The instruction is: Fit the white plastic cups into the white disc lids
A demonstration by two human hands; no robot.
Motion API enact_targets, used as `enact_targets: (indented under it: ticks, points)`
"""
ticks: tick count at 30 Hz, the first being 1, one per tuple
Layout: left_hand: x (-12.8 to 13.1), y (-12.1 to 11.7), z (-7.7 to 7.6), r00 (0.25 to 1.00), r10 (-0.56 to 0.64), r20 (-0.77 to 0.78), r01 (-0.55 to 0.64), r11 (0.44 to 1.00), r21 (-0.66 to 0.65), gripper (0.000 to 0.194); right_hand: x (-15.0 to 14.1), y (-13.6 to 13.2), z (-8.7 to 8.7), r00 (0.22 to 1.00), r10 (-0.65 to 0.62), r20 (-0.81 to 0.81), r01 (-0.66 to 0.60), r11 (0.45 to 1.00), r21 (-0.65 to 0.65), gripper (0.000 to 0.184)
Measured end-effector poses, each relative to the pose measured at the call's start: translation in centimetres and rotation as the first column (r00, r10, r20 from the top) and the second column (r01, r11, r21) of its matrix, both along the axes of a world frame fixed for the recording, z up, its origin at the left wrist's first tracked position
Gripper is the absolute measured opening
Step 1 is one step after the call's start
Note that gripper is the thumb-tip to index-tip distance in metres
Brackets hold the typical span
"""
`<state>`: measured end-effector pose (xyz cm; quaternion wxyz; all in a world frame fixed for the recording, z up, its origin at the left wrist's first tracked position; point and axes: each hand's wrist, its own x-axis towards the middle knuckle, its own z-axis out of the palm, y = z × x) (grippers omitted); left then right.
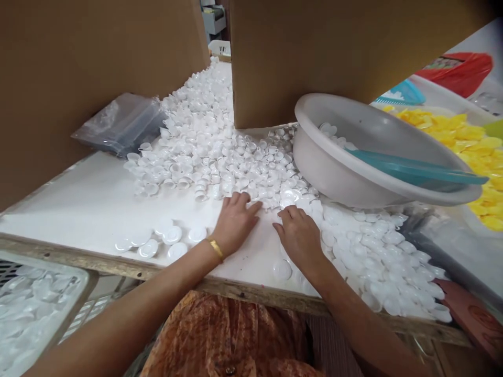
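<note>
My left hand point(234, 220) lies palm down on the white table point(90, 204), fingers stretched toward a heap of tiny white plastic cups point(212, 152). A gold bangle sits on its wrist. My right hand point(299, 235) rests beside it, fingers curled down at the edge of a pile of small white saucers point(377, 251). Whether anything lies under its fingertips is hidden. A few loose saucers point(161, 238) lie to the left of my left hand, one more point(282, 269) near my right wrist.
A tilted white basin point(334, 167) with a teal plastic piece point(416, 170) leans on the saucers at right. Cardboard boxes point(314, 47) stand behind. A clear bag stack point(121, 123) lies back left, yellow pieces point(471, 141) at right, and a crate point(35, 298) of bagged items lower left.
</note>
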<state>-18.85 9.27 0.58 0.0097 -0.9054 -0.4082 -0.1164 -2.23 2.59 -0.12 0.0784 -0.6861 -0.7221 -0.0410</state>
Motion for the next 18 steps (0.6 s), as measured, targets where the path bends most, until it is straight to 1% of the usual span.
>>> enact_targets:
  ticks: [2, 4, 6, 7, 8, 9, 10, 11, 12, 13, 14, 15, 16, 18]
  points:
    - [2.0, 0.7, -0.8, 0.999, -0.044, -0.002, 0.044, 0.998, 0.047, 0.019, 0.2, -0.2, -0.3, 1.0, 0.009, 0.0, -0.009, 0.998, 0.07, 0.012]
    - [3.1, 1.2, -1.0, 0.997, -0.072, 0.018, 0.071, 0.996, 0.054, 0.018, 0.6, -0.3, -0.6, 1.0, 0.02, -0.021, -0.017, 0.988, 0.155, 0.014]
    - [3.1, 1.0, -0.6, 0.993, -0.074, 0.095, 0.075, 0.997, -0.005, 0.023, 1.0, -0.3, -0.9, 0.998, 0.017, -0.068, -0.002, 0.974, 0.225, 0.016]
    - [2.8, 0.7, -0.3, 0.988, -0.055, 0.143, 0.065, 0.996, -0.067, 0.024, 1.2, -0.2, -1.0, 0.995, 0.009, -0.102, 0.017, 0.968, 0.251, 0.017]
    - [2.3, 0.3, 0.1, 0.983, -0.019, 0.18, 0.048, 0.986, -0.157, 0.024, 1.3, -0.1, -1.1, 0.99, 0.0, -0.143, 0.038, 0.962, 0.269, 0.019]
    - [1.8, -0.2, 0.4, 0.98, 0.036, 0.194, 0.018, 0.962, -0.271, 0.025, 1.4, 0.0, -1.2, 0.982, -0.007, -0.188, 0.061, 0.958, 0.281, 0.019]
    - [1.2, -0.6, 0.8, 0.979, 0.103, 0.175, -0.026, 0.918, -0.395, 0.026, 1.4, 0.0, -1.2, 0.971, -0.01, -0.239, 0.081, 0.954, 0.289, 0.02]
    - [0.6, -1.0, 1.1, 0.978, 0.17, 0.123, -0.084, 0.856, -0.51, 0.027, 1.4, 0.1, -1.2, 0.956, -0.008, -0.295, 0.099, 0.951, 0.293, 0.02]
    - [0.0, -1.2, 1.4, 0.973, 0.226, 0.048, -0.153, 0.787, -0.598, 0.029, 1.3, 0.1, -1.1, 0.935, -0.003, -0.354, 0.114, 0.95, 0.291, 0.02]
    - [-0.6, -1.4, 1.6, 0.964, 0.264, -0.031, -0.22, 0.726, -0.652, 0.03, 1.3, 0.2, -1.0, 0.91, 0.003, -0.414, 0.125, 0.951, 0.283, 0.02]
    - [-1.0, -1.4, 1.8, 0.952, 0.288, -0.1, -0.278, 0.684, -0.674, 0.031, 1.1, 0.1, -0.8, 0.882, 0.008, -0.472, 0.135, 0.953, 0.27, 0.019]
    - [-1.3, -1.4, 1.9, 0.941, 0.301, -0.152, -0.322, 0.669, -0.67, 0.032, 1.0, 0.1, -0.7, 0.853, 0.008, -0.522, 0.144, 0.957, 0.251, 0.019]
    - [-1.5, -1.3, 2.0, 0.932, 0.31, -0.186, -0.354, 0.677, -0.645, 0.031, 0.9, 0.1, -0.5, 0.825, 0.005, -0.565, 0.15, 0.962, 0.228, 0.018]
    - [-1.5, -1.0, 2.1, 0.921, 0.328, -0.209, -0.388, 0.737, -0.554, 0.027, 0.6, 0.1, -0.2, 0.775, -0.011, -0.632, 0.16, 0.971, 0.18, 0.018]
